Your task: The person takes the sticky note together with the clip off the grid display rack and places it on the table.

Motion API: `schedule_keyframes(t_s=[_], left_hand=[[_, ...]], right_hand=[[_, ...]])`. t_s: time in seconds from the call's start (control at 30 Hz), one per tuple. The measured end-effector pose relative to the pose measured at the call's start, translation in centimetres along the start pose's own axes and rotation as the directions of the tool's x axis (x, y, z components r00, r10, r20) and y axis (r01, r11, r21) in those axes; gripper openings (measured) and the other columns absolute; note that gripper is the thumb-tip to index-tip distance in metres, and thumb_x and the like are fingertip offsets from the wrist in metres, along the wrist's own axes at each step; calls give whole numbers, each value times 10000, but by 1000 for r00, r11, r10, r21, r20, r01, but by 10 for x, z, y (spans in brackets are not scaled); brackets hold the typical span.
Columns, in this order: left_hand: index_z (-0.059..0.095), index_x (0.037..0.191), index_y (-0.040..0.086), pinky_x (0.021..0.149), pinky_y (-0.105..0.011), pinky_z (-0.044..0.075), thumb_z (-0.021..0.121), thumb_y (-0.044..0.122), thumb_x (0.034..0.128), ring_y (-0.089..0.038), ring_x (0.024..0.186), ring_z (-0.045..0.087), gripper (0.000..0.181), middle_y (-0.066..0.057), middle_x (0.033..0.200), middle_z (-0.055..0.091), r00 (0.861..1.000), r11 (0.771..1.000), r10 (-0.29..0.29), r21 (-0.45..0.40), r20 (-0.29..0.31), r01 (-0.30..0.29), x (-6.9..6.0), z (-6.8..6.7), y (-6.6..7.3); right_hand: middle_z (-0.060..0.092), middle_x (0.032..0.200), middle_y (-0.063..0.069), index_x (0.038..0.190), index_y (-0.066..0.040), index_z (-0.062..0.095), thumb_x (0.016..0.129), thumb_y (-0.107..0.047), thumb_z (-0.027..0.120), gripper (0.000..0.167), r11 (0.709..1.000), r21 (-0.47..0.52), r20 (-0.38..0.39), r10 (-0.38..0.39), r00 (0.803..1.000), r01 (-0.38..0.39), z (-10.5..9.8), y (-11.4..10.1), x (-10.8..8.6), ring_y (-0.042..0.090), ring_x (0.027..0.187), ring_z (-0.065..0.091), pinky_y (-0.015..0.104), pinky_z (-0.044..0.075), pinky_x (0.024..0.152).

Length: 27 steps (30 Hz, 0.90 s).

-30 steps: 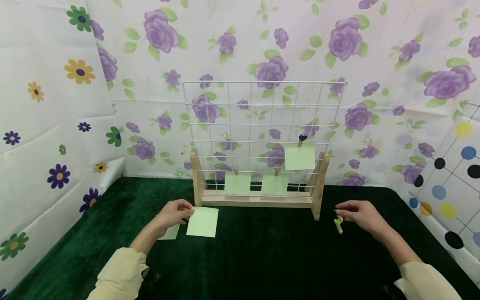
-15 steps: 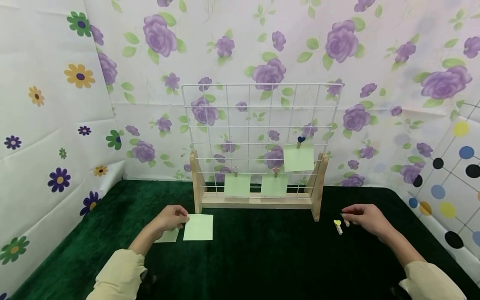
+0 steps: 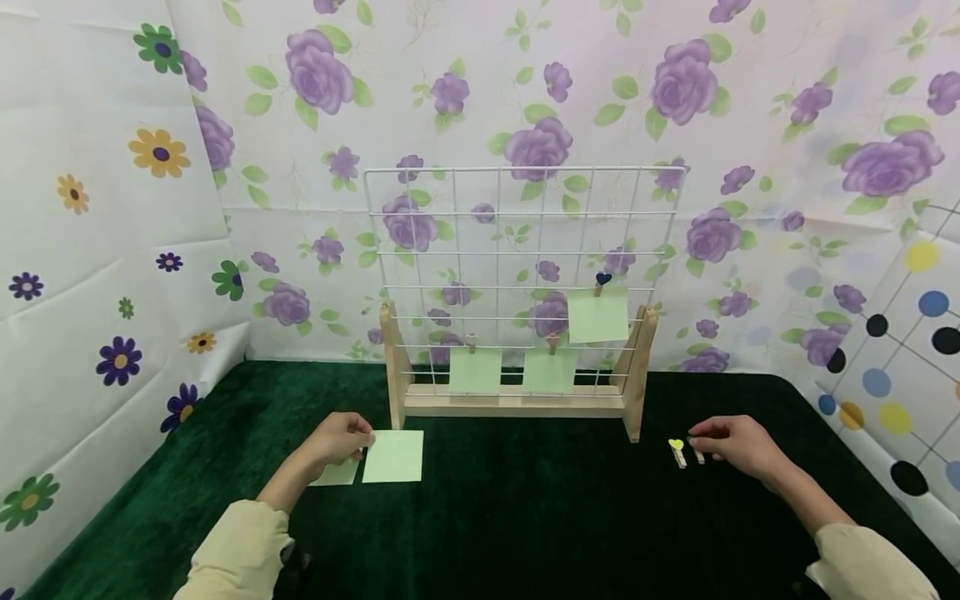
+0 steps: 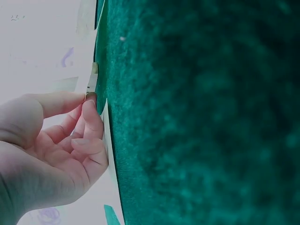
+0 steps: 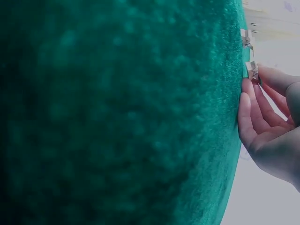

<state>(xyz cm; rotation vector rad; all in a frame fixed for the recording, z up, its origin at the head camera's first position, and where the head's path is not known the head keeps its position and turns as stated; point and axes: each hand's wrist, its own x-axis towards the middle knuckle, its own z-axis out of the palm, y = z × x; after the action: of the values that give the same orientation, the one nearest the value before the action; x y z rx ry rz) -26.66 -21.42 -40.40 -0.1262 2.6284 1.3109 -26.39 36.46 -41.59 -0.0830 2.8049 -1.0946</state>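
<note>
In the head view the left hand (image 3: 339,439) pinches the left edge of a pale green paper square (image 3: 393,457); a second green paper (image 3: 334,476) lies partly under that hand. At the right, the right hand (image 3: 738,446) has thumb and fingertips on a small wooden clip (image 3: 700,456), also seen as a clip (image 5: 252,70) at the fingertips in the right wrist view. Just left of it lies a clip with a yellow heart (image 3: 677,451). In the left wrist view the left hand (image 4: 61,145) holds the paper edge between thumb and finger.
A white wire grid (image 3: 521,252) on a wooden stand (image 3: 517,407) stands at the back middle of the green cloth. Clips hold three green papers on it: upper right (image 3: 597,316), lower middle (image 3: 549,371) and lower left (image 3: 476,371). Patterned sheets hang behind and at both sides.
The left hand has moved the paper slightly left and down. The right hand has shifted right and down with its clip, which now sits apart from the yellow-heart clip.
</note>
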Motion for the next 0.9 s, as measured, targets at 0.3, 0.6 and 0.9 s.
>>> schedule_keyframes(t_s=[0.3,0.6,0.9], left_hand=[[617,1028,-45,575,-296,417,538,93,969,-218,714,555,170,-131,902,574,1000,1000,17,22,-9,-16,0,1,0],[635,1032,-47,579,-303,425,544,105,970,-218,724,568,188,-129,914,594,1000,999,8,38,-22,-7,1,1,-2],[635,1042,-53,589,-323,450,520,124,986,-217,734,583,218,-133,934,616,999,999,19,43,-49,-17,1,-1,-1]], right_hand=[[629,1037,98,1129,12,657,918,-253,666,338,1000,-14,-9,0,1000,0,2,7,1,209,842,575,350,489,681],[631,1068,118,1134,13,662,922,-255,664,341,1000,-4,-7,-18,1000,18,2,8,0,213,862,580,349,498,697],[598,1179,229,1231,64,592,948,-242,632,419,1000,15,-10,-25,1000,25,1,6,-2,231,933,602,344,528,728]])
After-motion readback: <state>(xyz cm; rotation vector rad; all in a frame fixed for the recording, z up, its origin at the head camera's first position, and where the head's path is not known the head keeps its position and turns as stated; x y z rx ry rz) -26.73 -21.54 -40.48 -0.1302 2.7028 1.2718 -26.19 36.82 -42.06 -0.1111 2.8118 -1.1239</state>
